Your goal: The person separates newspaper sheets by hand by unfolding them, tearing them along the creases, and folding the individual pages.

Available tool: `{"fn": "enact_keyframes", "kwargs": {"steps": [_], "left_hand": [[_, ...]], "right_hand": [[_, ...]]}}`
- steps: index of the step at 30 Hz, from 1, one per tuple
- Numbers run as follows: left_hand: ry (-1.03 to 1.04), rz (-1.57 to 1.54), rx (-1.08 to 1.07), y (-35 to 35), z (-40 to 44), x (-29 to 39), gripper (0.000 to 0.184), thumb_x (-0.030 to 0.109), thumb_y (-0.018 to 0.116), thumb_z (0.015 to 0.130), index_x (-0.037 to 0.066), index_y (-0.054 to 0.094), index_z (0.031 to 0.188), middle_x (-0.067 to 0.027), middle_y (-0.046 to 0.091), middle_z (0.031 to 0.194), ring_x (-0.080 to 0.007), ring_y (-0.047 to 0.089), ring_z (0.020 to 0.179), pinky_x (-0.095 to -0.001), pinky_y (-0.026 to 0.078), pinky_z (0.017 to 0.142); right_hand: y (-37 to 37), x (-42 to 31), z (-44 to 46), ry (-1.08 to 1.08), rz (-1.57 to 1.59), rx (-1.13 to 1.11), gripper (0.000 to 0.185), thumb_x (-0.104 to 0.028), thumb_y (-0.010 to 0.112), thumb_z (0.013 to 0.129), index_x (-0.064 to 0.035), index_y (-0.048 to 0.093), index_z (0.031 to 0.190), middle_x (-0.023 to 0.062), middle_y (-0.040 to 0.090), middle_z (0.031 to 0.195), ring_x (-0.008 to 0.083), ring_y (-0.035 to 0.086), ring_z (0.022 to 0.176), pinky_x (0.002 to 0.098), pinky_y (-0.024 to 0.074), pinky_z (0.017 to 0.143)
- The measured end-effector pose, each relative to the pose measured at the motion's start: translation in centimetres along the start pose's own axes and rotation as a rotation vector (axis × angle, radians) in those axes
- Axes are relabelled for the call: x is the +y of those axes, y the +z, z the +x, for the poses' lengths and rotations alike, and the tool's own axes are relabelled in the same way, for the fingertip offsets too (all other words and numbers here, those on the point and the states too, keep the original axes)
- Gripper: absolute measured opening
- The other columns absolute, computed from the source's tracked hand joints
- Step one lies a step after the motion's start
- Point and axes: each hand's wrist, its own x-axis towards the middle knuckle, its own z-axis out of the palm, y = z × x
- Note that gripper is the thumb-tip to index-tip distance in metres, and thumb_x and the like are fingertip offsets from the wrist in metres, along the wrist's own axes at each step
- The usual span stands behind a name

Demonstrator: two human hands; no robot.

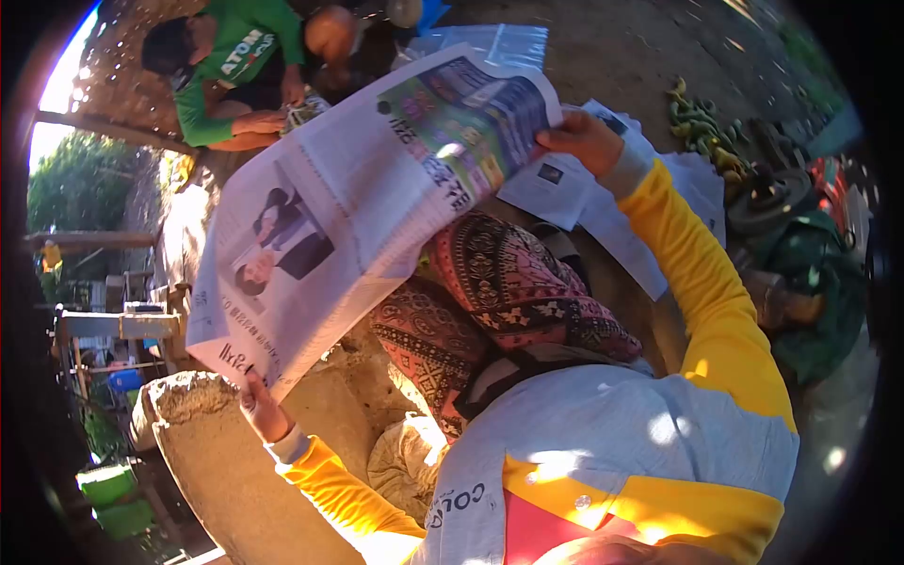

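A large newspaper sheet [348, 188] is stretched open between my two hands, slanting from lower left to upper right above my patterned trousers [508, 273]. My left hand [264, 409] pinches its lower left corner, close to some handwritten-looking marks. At the upper right edge, my right hand [586, 141] grips the paper, its thumb on the near side and the other fingers partly hidden. The sheet carries a printed photo and a coloured block. Behind my right hand, more newspaper sheets [603, 212] are spread on the ground.
A person in a green shirt [250, 56] crouches beyond the newspaper, hands around a small bundle. Clear plastic [499, 42] lies nearby. Green, curved fruit or vegetables [697, 122] are piled at upper right, near dark green cloth [800, 273]. A concrete block [254, 471] stands below my left hand.
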Motion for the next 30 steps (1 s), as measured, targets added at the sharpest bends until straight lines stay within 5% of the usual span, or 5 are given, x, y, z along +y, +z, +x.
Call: {"fn": "enact_keyframes", "kwargs": {"steps": [7,14,23,26,30], "left_hand": [[0.289,-0.119,-0.163,-8.0,-1.4,-6.6,0.048,0.023,0.056,0.089,0.0,0.043,0.129,-0.0132,0.038,0.138,-0.0259,0.036,0.127,-0.0414,0.03,0.106],[0.157,0.119,-0.294,-1.0,-9.3,-13.1,0.048,0.02,0.057,0.088,0.0,0.043,0.129,-0.0132,0.039,0.137,-0.0258,0.037,0.126,-0.0405,0.03,0.105],[0.212,0.206,-0.336,-4.2,-8.9,-9.9,0.048,0.017,0.057,0.087,0.0,0.043,0.13,-0.0134,0.041,0.136,-0.0257,0.038,0.125,-0.0392,0.03,0.105],[0.218,0.22,-0.369,-4.7,-8.9,-9.6,0.048,0.016,0.057,0.086,0.0,0.043,0.13,-0.0134,0.042,0.136,-0.0257,0.039,0.125,-0.0388,0.03,0.105],[0.148,0.156,-0.473,-3.6,-8.6,-10.1,0.049,0.015,0.058,0.086,0.0,0.043,0.13,-0.0134,0.042,0.135,-0.0256,0.039,0.125,-0.0383,0.03,0.105]], "right_hand": [[-0.9,-0.8,-4.9,-0.15,-0.278,-0.157,0.021,-0.009,0.066,0.081,-0.0011,0.063,0.1,0.0046,0.065,0.1,0.014,0.057,0.096,0.03,0.0435,0.087],[-3.5,21.6,-12.7,0.162,-0.582,0.129,0.033,-0.018,0.069,0.072,-0.009,0.063,0.103,0.0133,0.055,0.119,0.0288,0.053,0.109,0.0367,0.0409,0.093],[-13.0,34.4,-28.3,1.139,-0.74,1.451,0.045,-0.026,0.071,0.066,-0.0165,0.061,0.109,0.0095,0.054,0.118,0.0315,0.048,0.112,0.0391,0.0359,0.098],[-10.6,31.9,-30.7,1.042,-1.05,1.354,0.057,-0.031,0.072,0.066,-0.016,0.054,0.119,0.009,0.045,0.13,0.0314,0.037,0.123,0.0438,0.0305,0.101],[-6.9,31.3,-28.9,0.693,-1.253,0.683,0.072,-0.033,0.074,0.064,-0.0193,0.043,0.129,0.0102,0.03,0.141,0.0313,0.025,0.132,0.0497,0.0226,0.104]]}}
